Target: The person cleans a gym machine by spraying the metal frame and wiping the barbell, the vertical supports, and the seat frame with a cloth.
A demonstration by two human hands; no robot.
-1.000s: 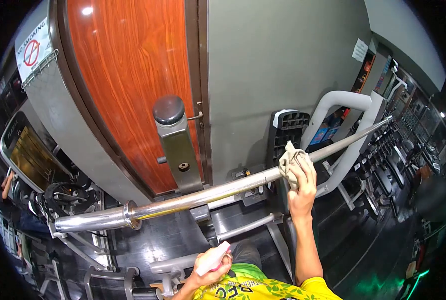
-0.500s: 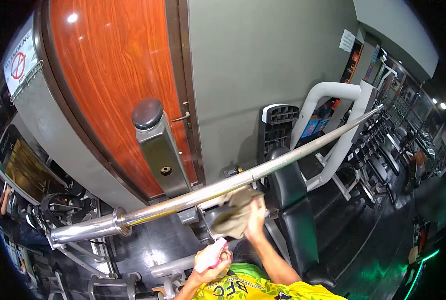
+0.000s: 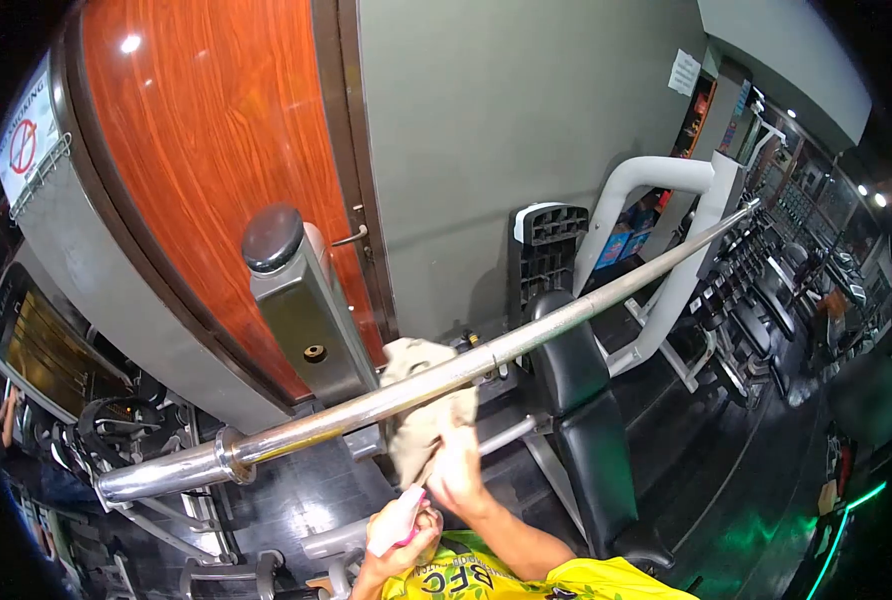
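Note:
A long steel barbell (image 3: 366,405) crosses the view at a slant, its thick end sleeve (image 3: 166,478) at the lower left. My right hand (image 3: 454,465) grips a beige cloth (image 3: 421,425) just below the bar. Part of the cloth shows above the bar too, so it hangs behind or against the underside; exact contact is hard to tell. Close to my body, my left hand (image 3: 411,545) is closed around a white and pink bottle (image 3: 398,522), tilted upward. The fingers cover much of the bottle.
A black padded bench (image 3: 591,440) stands right of my hands, beside a white rack frame (image 3: 656,180). An upright metal post (image 3: 311,320) rises before the wooden door (image 3: 216,150). Dumbbells (image 3: 731,275) line the far right.
My right hand has moved left along the bar with the cloth, which now reaches above the bar. The left hand with the bottle has shifted slightly left and down.

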